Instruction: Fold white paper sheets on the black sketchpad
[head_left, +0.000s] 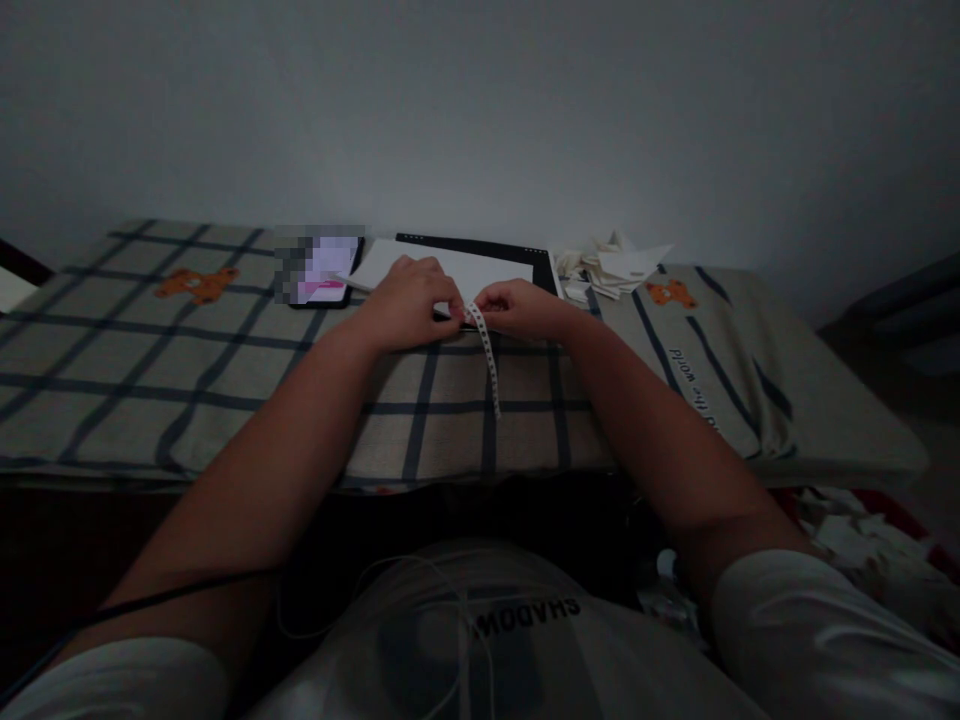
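A narrow white paper strip (489,360) with a row of punched holes hangs down over the front of the checked cloth. My right hand (523,308) pinches near its upper end, fingers curled together. Beside it, my left hand (412,303) is closed too, thumb and fingertips meeting at the top of the same strip. Under and behind both hands lies a stack of white paper sheets (480,266), resting on a black sheet (544,270) with small holes along its far edge. My fingers hide the near edge of the paper.
A phone (326,270) with a lit, partly blurred screen lies left of the paper. To the right sits a heap of torn paper scraps (611,268). The checked cloth (225,390) covers the table against a wall. A red container (892,510) holding scraps stands low at right.
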